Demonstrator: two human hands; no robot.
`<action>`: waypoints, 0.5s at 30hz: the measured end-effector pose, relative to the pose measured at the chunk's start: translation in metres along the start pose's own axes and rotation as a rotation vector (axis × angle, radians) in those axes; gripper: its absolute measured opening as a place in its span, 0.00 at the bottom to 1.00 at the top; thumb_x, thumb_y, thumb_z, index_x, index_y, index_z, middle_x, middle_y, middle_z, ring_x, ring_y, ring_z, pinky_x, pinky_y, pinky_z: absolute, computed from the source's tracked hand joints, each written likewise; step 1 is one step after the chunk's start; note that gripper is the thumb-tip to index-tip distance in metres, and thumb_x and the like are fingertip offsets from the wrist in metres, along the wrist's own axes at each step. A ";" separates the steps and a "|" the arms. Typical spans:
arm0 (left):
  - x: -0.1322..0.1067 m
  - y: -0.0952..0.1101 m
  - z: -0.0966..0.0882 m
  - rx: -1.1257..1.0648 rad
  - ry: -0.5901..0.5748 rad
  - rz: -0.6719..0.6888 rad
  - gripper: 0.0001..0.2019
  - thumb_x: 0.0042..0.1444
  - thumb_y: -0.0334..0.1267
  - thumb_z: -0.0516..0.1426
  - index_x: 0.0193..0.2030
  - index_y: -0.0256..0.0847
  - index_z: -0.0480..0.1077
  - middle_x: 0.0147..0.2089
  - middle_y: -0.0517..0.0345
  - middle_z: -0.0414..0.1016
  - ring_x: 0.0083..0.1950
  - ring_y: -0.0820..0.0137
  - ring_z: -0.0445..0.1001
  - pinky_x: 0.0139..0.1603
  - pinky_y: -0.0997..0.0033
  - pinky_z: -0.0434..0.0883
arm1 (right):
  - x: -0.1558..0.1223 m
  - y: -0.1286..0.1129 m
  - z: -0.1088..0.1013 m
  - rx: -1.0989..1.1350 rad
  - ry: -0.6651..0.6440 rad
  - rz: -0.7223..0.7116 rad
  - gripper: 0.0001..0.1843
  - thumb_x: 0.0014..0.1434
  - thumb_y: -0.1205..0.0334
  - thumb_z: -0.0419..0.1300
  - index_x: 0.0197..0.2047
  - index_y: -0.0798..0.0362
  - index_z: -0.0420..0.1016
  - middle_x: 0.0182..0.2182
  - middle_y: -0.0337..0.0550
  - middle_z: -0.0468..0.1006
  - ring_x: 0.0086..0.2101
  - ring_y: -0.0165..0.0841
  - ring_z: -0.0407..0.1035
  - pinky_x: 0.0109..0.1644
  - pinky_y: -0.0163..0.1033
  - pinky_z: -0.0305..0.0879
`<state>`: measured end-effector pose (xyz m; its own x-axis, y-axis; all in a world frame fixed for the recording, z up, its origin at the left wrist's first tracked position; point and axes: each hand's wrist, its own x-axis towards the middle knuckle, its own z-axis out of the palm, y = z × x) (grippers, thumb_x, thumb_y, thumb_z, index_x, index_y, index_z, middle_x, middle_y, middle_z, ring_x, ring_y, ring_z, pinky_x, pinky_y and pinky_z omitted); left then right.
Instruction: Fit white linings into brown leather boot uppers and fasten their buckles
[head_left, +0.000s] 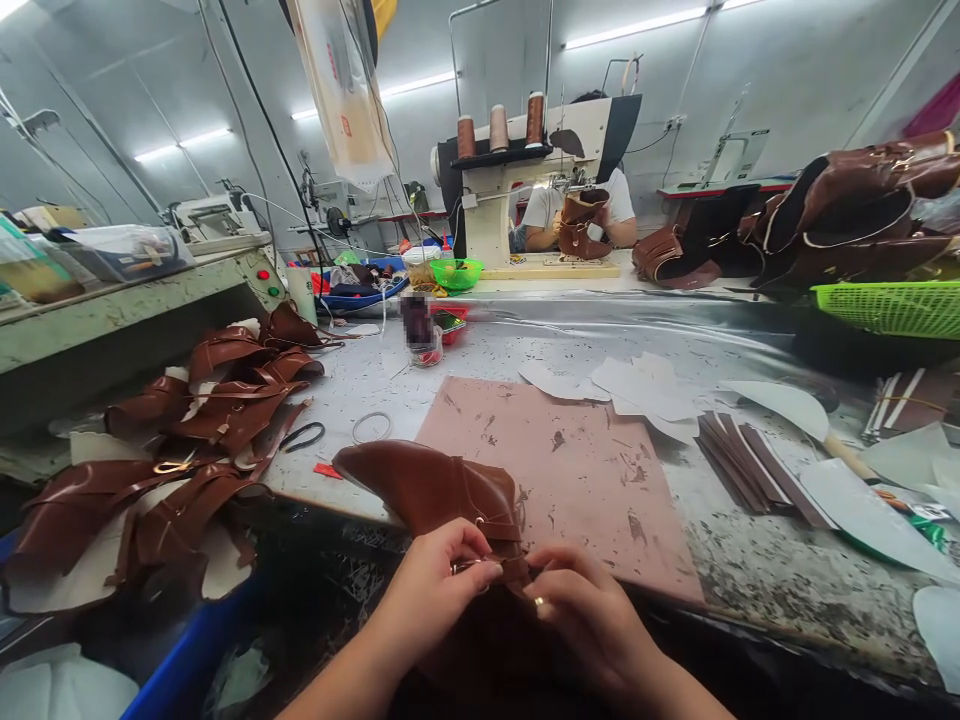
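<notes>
A brown leather boot upper (435, 490) lies over the front edge of the bench, its toe end pointing left. At its strap (512, 562), near a small metal buckle, both hands are close together. My left hand (442, 575) has thumb and fingers pinched on the strap's buckle side. From the right, my right hand (581, 600) pinches the same strap, with a ring showing on one finger. The fingertips partly cover the buckle. Below the hands, the rest of the upper is lost in shadow.
Brown leather uppers (217, 420) are heaped at left. A pink cutting mat (562, 470) lies on the bench, with white pieces (645, 390) and brown strips (750, 465) to its right. Beyond, a person (619, 205) holds a boot at a sewing machine (487, 210). A green basket (885, 308) stands far right.
</notes>
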<state>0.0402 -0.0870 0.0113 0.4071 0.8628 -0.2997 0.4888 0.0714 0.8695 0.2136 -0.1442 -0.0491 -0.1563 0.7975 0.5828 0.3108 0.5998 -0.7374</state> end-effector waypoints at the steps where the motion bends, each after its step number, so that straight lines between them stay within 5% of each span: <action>1: 0.000 0.000 0.000 -0.006 0.003 0.014 0.06 0.48 0.38 0.56 0.29 0.38 0.66 0.27 0.60 0.71 0.32 0.70 0.68 0.34 0.72 0.63 | 0.002 -0.002 0.001 0.056 -0.005 0.048 0.07 0.60 0.66 0.51 0.38 0.49 0.69 0.34 0.42 0.73 0.28 0.28 0.70 0.31 0.31 0.68; 3: 0.001 0.000 0.001 -0.046 -0.002 0.025 0.06 0.48 0.38 0.56 0.29 0.38 0.66 0.27 0.61 0.70 0.32 0.71 0.68 0.34 0.72 0.63 | 0.006 -0.005 0.004 0.119 0.056 0.173 0.02 0.58 0.64 0.55 0.35 0.49 0.68 0.27 0.39 0.75 0.26 0.29 0.71 0.30 0.31 0.68; 7: 0.002 -0.001 0.003 -0.132 0.013 -0.005 0.06 0.47 0.37 0.57 0.29 0.37 0.65 0.26 0.62 0.69 0.30 0.72 0.68 0.33 0.73 0.64 | 0.011 -0.007 0.014 0.091 0.160 0.371 0.09 0.55 0.59 0.58 0.25 0.51 0.67 0.21 0.37 0.75 0.22 0.29 0.69 0.27 0.32 0.67; 10: 0.003 -0.002 0.004 -0.185 0.028 -0.003 0.06 0.47 0.37 0.57 0.30 0.37 0.65 0.26 0.62 0.68 0.30 0.72 0.68 0.33 0.73 0.64 | 0.013 -0.009 0.015 0.074 0.034 0.312 0.03 0.53 0.63 0.59 0.33 0.51 0.72 0.28 0.40 0.78 0.28 0.31 0.71 0.32 0.34 0.68; 15: 0.004 -0.003 0.003 -0.233 -0.013 -0.015 0.06 0.48 0.38 0.56 0.31 0.37 0.66 0.27 0.62 0.69 0.31 0.72 0.67 0.35 0.72 0.65 | 0.010 -0.005 0.013 0.006 -0.002 0.202 0.10 0.54 0.69 0.57 0.40 0.50 0.73 0.31 0.41 0.76 0.31 0.31 0.71 0.35 0.34 0.69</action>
<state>0.0423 -0.0856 0.0065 0.4116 0.8546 -0.3165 0.3035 0.1990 0.9318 0.1979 -0.1380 -0.0439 -0.0933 0.9016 0.4225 0.3303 0.4283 -0.8411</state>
